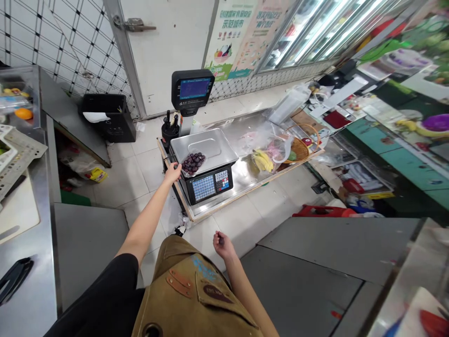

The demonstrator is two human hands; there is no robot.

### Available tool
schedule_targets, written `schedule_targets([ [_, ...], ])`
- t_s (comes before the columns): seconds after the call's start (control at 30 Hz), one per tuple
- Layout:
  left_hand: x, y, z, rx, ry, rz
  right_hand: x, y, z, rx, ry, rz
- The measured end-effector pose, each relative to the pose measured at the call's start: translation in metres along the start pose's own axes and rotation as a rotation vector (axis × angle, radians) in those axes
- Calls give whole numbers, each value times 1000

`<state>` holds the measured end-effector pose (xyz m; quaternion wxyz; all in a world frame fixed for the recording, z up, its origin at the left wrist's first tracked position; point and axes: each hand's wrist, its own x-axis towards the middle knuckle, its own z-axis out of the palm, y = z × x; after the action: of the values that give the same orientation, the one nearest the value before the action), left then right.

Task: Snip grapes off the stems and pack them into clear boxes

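A digital scale [210,185] with a metal tray stands on a steel table. Dark purple fruit [192,163], in what looks like a clear bag or container, lies at the tray's front left corner. My left hand [173,172] is closed at that corner beside the fruit, and what it pinches is too small to make out. Lower down, over the floor, my right hand [223,245] is curled round a small dark round fruit [221,241]. The scale's screen [195,89] rises behind the tray.
Bananas [263,160] in plastic and a wicker basket [300,149] sit on the table right of the scale. A black bin [109,118] stands by the wall. Grey cabinets [315,276] flank me. A cutting board [19,210] lies on the left counter.
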<state>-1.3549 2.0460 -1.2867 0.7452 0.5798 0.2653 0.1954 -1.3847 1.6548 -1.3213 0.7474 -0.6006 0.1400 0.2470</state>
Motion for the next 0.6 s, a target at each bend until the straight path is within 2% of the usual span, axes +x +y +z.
schedule_targets([
  [0.17,-6,16,6,-82,-20,9,9,-22,38,-113,17,-48],
  [0.27,-15,29,4,-57,5,55,-9,-22,40,-99,8,-109],
  [0.33,-32,33,5,13,4,111,-31,-16,26,-13,27,-159],
  [0.4,-51,33,10,114,-32,189,-58,-6,2,135,75,-222],
  [0.47,-66,30,21,236,-126,279,-86,8,-28,325,142,-294],
  [0.57,-85,21,60,322,-265,477,-130,37,-77,629,239,-409],
  [0.6,-98,16,79,347,-383,554,-145,51,-93,726,267,-447],
])
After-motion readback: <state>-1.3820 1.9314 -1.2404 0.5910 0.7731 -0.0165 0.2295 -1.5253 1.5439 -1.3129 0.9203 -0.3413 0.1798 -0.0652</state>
